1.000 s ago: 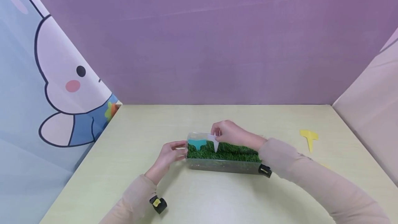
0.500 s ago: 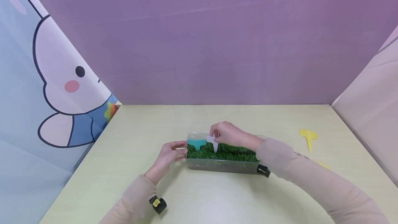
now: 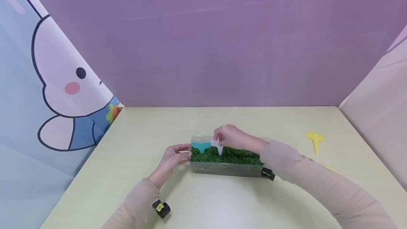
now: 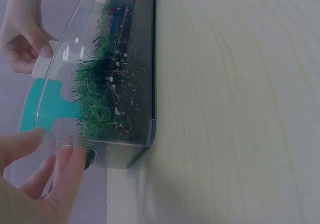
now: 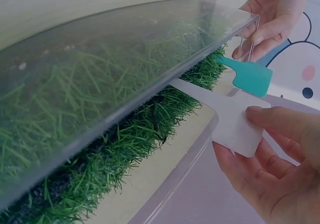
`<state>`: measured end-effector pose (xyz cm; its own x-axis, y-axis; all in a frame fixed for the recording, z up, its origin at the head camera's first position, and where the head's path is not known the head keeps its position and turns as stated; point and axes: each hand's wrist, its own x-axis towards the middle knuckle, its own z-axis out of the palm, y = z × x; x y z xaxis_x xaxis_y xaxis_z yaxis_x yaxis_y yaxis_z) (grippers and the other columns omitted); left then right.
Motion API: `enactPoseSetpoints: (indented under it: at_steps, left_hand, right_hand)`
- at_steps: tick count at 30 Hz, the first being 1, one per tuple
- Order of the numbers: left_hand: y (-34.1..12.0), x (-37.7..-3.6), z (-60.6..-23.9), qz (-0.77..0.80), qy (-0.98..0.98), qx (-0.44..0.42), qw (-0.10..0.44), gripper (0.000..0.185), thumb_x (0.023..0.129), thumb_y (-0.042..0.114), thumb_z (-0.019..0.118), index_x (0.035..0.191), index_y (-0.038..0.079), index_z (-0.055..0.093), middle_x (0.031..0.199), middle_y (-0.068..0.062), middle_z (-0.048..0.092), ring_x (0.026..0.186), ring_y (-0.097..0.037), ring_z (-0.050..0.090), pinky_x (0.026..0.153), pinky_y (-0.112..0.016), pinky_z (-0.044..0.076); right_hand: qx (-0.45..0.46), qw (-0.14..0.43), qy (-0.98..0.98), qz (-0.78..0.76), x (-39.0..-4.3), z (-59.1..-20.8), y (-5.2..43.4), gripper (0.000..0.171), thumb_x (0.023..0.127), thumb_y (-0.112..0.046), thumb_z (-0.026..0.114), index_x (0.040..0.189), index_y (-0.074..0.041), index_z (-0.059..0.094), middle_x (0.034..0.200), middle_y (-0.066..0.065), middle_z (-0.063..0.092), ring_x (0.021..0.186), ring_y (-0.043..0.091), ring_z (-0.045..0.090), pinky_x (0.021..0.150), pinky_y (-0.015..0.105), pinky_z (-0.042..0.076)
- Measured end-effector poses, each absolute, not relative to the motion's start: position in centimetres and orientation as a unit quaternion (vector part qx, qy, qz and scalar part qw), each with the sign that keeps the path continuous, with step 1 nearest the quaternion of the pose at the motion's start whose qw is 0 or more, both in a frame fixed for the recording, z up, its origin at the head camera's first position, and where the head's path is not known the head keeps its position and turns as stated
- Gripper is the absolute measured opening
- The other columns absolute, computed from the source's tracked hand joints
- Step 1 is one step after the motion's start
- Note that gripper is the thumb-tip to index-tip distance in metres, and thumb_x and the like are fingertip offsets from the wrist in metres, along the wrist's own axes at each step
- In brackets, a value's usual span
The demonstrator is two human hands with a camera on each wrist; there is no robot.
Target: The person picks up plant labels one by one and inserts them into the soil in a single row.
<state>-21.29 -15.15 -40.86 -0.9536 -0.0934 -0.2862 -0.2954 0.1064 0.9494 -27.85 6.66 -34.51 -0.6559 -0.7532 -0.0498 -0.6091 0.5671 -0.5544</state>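
A clear plastic box [image 3: 227, 171] lined with green artificial grass [image 3: 236, 156] lies in the middle of the table. A teal plant label [image 3: 201, 146] stands in the grass at the box's left end. My right hand [image 3: 220, 138] pinches a white plant label [image 3: 218, 146] just right of the teal one, its point down in the grass. The right wrist view shows thumb and fingers on the white label's [image 5: 235, 125] wide head. My left hand [image 3: 187, 153] grips the left end wall of the box, with fingertips [image 4: 67, 156] on the clear plastic.
A yellow plant label [image 3: 315, 140] lies flat on the table [image 3: 222, 204] at the far right. A purple backdrop closes off the back, a cartoon-print curtain the left side and a pale drape the right.
My right hand with the white label has edged slightly left, closer to the teal label. The left hand and the box have stayed put.
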Motion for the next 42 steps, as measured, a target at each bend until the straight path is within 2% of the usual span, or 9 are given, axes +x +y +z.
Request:
enactPoseSetpoints:
  at_steps: [35, 42]
  left_hand:
    - [-14.95, -21.26, -40.77, 0.654, 0.741, -0.130, 0.077, 0.037, 0.081, 0.000, 0.059, 0.117, -0.005, 0.053, 0.113, -0.020, 0.055, 0.086, -0.022, 0.060, 0.078, -0.036, 0.052]
    - [-14.89, -21.39, -41.00, 0.648, 0.746, -0.135, 0.070, 0.035, 0.080, -0.003, 0.059, 0.114, -0.005, 0.055, 0.110, -0.019, 0.057, 0.084, -0.021, 0.061, 0.077, -0.035, 0.053]
  right_hand:
    - [-0.390, 0.126, 0.881, -0.237, -27.37, -34.98, 6.79, 0.008, 0.080, 0.000, 0.062, 0.084, -0.007, 0.064, 0.076, -0.001, 0.059, 0.069, 0.011, 0.052, 0.061, 0.022, 0.046]
    - [-0.391, 0.119, 0.882, -0.233, -27.31, -34.99, 7.22, 0.007, 0.080, -0.002, 0.061, 0.083, -0.007, 0.064, 0.074, -0.002, 0.059, 0.068, 0.010, 0.051, 0.059, 0.022, 0.046]
